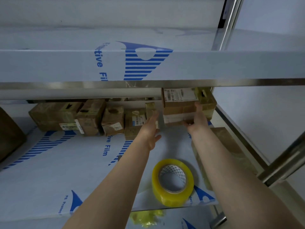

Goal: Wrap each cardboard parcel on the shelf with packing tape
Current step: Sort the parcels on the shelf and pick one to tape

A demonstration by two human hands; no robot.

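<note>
Firstly, clearances. The tape roll (172, 181) lies on its side near the front edge of the film-covered shelf (66, 171), with bare film behind it and to its left. Well behind and above the roll, the steel lip of the upper shelf (99, 84) crosses the whole view and caps the opening; the labelled parcel (179, 104) sits close under that lip. Right of the roll, a flat cardboard sheet (222, 146) lies along the shelf's right rim, narrowing that side. Below the roll, past the front edge, lie yellow scraps (146, 219). A steel upright post (229, 22) stands far behind and to the right.

Hands: both arms pass either side of the roll. The right hand (196, 119) grips the labelled parcel at its lower front, thumb hooked beneath, fingers laid up its face. The left hand (151, 128) is released, fingers straight, at the parcel's left side; contact cannot be confirmed.

Condition of the parcel: brown cardboard, white barcode label on the upper face, a pale band across the lower front, glossy yellowish tape over the right end.

Behind and left of the roll, a row of parcels (92, 116) stands against the back, several bearing labels and tape.
</note>
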